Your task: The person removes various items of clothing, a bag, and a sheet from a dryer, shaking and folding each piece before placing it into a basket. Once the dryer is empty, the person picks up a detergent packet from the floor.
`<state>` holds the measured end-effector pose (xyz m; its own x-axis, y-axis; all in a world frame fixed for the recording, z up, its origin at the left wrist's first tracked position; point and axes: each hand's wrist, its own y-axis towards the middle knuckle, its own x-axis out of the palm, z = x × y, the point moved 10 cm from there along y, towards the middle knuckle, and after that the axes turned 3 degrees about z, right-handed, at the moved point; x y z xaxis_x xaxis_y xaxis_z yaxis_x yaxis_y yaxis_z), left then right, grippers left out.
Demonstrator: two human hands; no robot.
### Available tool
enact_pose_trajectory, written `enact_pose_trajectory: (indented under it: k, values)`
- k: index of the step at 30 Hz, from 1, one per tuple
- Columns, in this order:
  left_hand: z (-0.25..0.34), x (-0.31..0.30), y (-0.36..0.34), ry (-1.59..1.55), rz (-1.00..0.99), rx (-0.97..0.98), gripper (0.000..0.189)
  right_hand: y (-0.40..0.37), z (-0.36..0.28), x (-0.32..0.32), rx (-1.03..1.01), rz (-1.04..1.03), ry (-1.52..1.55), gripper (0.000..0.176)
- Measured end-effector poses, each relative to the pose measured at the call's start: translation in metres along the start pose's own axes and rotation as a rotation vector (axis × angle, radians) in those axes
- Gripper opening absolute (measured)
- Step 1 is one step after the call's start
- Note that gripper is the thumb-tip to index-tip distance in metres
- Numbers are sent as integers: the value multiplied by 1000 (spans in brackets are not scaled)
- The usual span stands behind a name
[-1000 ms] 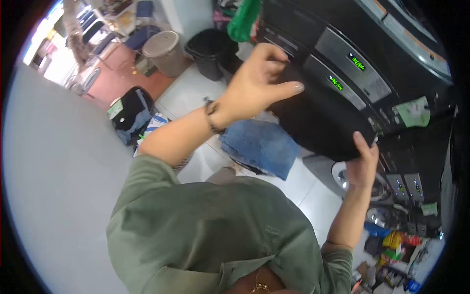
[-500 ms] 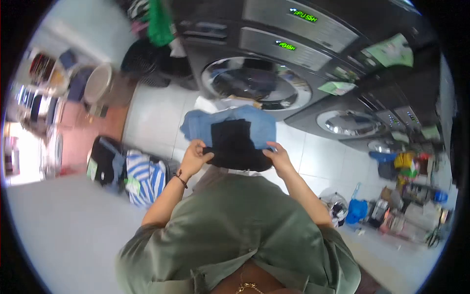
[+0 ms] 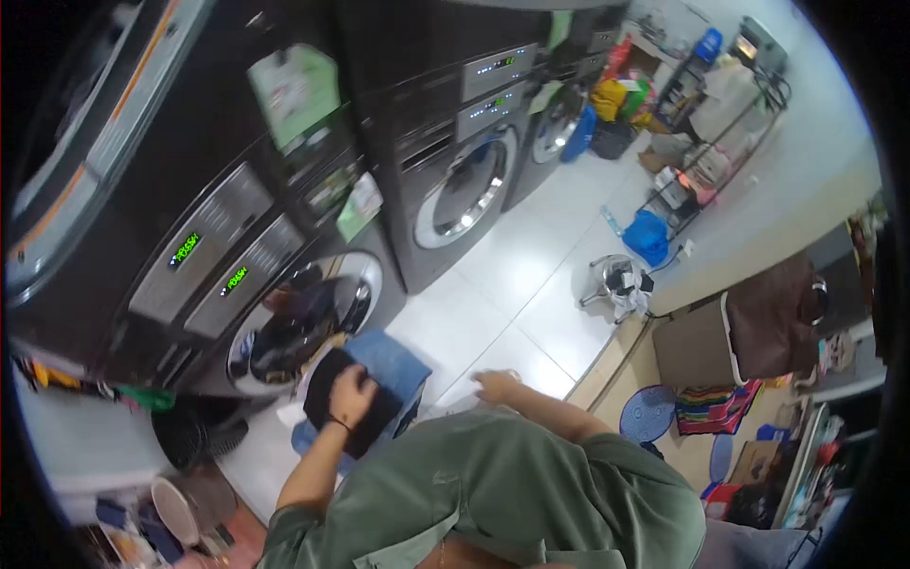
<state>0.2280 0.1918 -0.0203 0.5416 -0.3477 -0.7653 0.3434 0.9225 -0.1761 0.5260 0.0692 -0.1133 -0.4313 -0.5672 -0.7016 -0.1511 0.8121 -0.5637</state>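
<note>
A folded black garment (image 3: 377,425) lies on top of folded blue denim (image 3: 398,358), close in front of my body. My left hand (image 3: 352,396), with a dark bracelet at the wrist, rests on the black cloth. Its fingers are slightly bent and apart, pressing on the fabric. My right hand (image 3: 497,387) is off to the right of the pile, touching no cloth. Its fingers are loosely bent, and nothing shows in them. Part of the pile's lower side is hidden by my left arm and shirt.
A front-loading machine door (image 3: 308,318) stands just beyond the pile, with another machine (image 3: 464,185) farther right. A metal stool (image 3: 616,283) holding dark and white items stands on the tiled floor (image 3: 517,322). A dark basket (image 3: 190,431) and pale bin (image 3: 180,503) are at lower left.
My view has swung to the right. My right hand has let go of the black garment and moved away to the right. My left hand has moved from its edge onto its top.
</note>
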Motion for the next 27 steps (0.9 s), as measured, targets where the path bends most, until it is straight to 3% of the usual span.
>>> enact_pose_trajectory:
  k: [1,2,3,5,6,9,11,13,14,15,16,17,21,22,23,24,27]
  values:
    - [33,36,5,86,-139,49,49,2,74,45,79,-66,-126,50]
    - [63,72,5,27,-179,207,46,-8,148,80,234,-65,5,59]
    - [87,118,3,46,-290,444,49,-40,182,76,292,-54,153,45]
    - [85,244,7,-190,-916,162,49,-108,276,92,512,18,266,44]
    - [101,276,11,-154,-1029,154,49,-132,321,102,583,34,288,43]
    - [178,325,63,89,-1013,318,49,-175,412,113,595,6,172,42]
    - [227,340,105,183,-919,386,49,-176,434,118,366,-38,-155,41]
    - [257,346,145,178,-808,306,49,-173,450,122,240,12,-334,40]
    - [262,349,162,127,-780,174,49,-170,461,115,285,59,-237,40]
    - [266,351,178,70,-740,44,50,-178,497,126,653,109,471,36]
    - [269,358,192,85,-787,27,51,-198,522,130,1022,423,1124,33]
    - [263,370,208,100,-836,11,52,-201,515,111,1061,488,1255,32]
    - [222,382,285,272,-752,-3,57,-149,502,2,821,450,1204,31]
    - [230,368,289,121,-734,-200,50,-125,517,1,739,459,1156,32]
    - [243,364,302,114,-741,-228,49,-93,559,42,746,515,1021,38]
    - [249,367,317,146,-757,-220,48,-111,540,-19,916,450,985,44]
    - [254,377,372,241,-801,-210,45,-34,624,25,839,526,961,45]
